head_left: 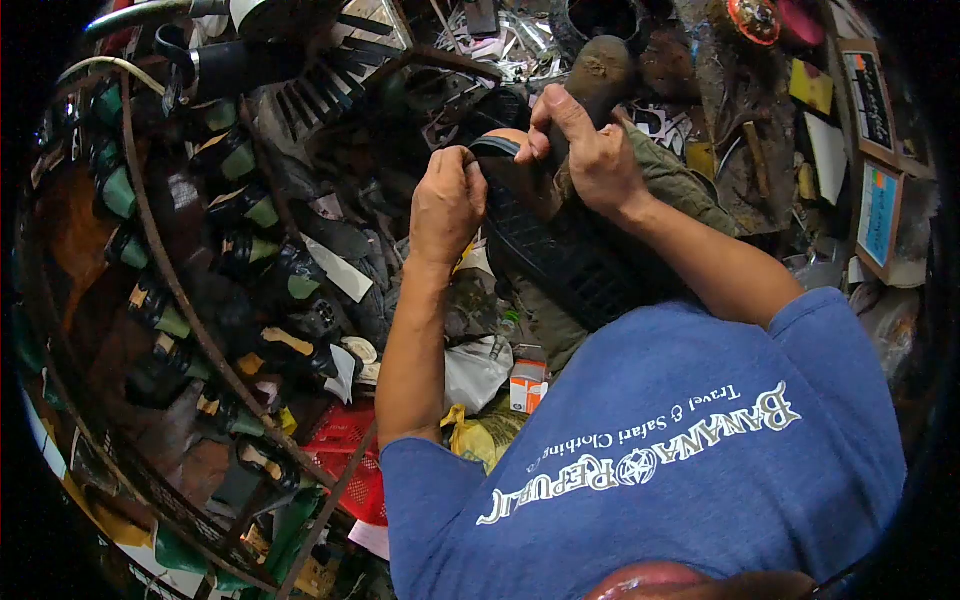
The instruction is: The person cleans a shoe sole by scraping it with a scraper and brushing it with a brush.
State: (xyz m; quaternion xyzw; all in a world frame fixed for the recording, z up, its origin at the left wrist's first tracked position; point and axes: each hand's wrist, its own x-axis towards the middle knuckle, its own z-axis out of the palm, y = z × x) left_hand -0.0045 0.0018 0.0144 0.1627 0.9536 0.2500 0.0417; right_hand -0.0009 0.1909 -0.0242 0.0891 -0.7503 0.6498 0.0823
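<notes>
My left hand (448,205) is closed, pinching one end of a small curved shoe part (503,142), tan on top with a black band along its edge. My right hand (598,160) has its fingertips at the part's other end, its thumb pointing up and away. The part is held above a black, grid-patterned surface (570,265) near my lap. Just beyond my right hand stands a worn, brownish rounded post (602,68). Fingers hide both ends of the part, so its full shape cannot be made out.
On the left, a curved metal rack (150,225) holds several dark shoes with green and tan insoles. A red perforated basket (345,430) and an orange-white box (528,385) lie near my left arm. Scraps (515,40) litter the far side. Framed signs (878,215) stand at right.
</notes>
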